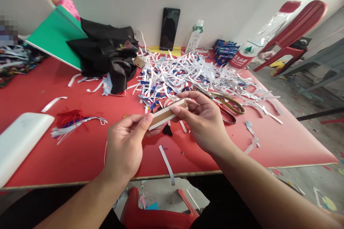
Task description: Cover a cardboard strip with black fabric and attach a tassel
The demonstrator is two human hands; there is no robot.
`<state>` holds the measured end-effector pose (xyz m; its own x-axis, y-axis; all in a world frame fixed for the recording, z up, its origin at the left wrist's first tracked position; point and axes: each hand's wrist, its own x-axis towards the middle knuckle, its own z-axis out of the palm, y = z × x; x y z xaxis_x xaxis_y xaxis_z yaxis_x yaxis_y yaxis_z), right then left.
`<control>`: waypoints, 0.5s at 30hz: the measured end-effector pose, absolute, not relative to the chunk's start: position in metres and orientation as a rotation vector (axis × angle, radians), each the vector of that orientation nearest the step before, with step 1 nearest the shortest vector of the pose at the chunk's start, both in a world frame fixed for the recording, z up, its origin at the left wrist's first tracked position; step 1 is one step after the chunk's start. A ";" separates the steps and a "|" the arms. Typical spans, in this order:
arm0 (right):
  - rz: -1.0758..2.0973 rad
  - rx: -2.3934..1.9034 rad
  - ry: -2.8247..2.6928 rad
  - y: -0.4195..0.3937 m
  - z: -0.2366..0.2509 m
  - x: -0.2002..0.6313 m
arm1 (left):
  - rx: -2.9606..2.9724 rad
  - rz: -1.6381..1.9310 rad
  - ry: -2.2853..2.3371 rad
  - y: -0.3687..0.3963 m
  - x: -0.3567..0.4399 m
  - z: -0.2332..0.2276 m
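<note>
Between my two hands is a narrow brown cardboard strip point(162, 117) with white bands along both long edges. My left hand point(129, 136) pinches its left end, thumb on top and fingers beneath. At the other end my right hand point(202, 120) grips it between thumb and fingers. Just beyond my right hand lie scissors point(228, 103) with looped handles, their blades reaching into a heap of white paper strips point(174, 71). Below the cardboard strip, a small black scrap point(167, 130) and a loose white strip point(167, 164) rest on the red table point(86, 161).
A white power bank point(24, 143) and red and white tassels point(72, 123) lie at left. Black cloth point(107, 50) leans by a green board point(56, 37). Behind the heap stand a phone point(170, 28), a white bottle point(195, 37), blue packets point(225, 52) and a large plastic bottle point(248, 53).
</note>
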<state>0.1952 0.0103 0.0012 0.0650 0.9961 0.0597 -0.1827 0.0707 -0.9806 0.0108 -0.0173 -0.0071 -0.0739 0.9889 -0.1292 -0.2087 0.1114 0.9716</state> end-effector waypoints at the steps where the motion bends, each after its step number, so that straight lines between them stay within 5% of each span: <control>1: 1.210 -1.030 -0.984 0.012 -0.001 0.195 | 0.934 1.247 1.154 -0.017 0.013 -0.006; 8: 1.056 -0.943 -1.112 0.015 -0.003 0.198 | 1.422 1.033 1.080 -0.028 0.019 0.005; 15: 0.638 -0.963 -1.450 0.000 0.001 0.192 | 1.307 1.097 1.006 -0.028 0.020 0.002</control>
<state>0.1920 -0.0003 0.0013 0.0658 0.8502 0.5223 0.1897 0.5032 -0.8431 0.0201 -0.0283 0.0021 0.2103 0.9766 0.0452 -0.0387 -0.0379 0.9985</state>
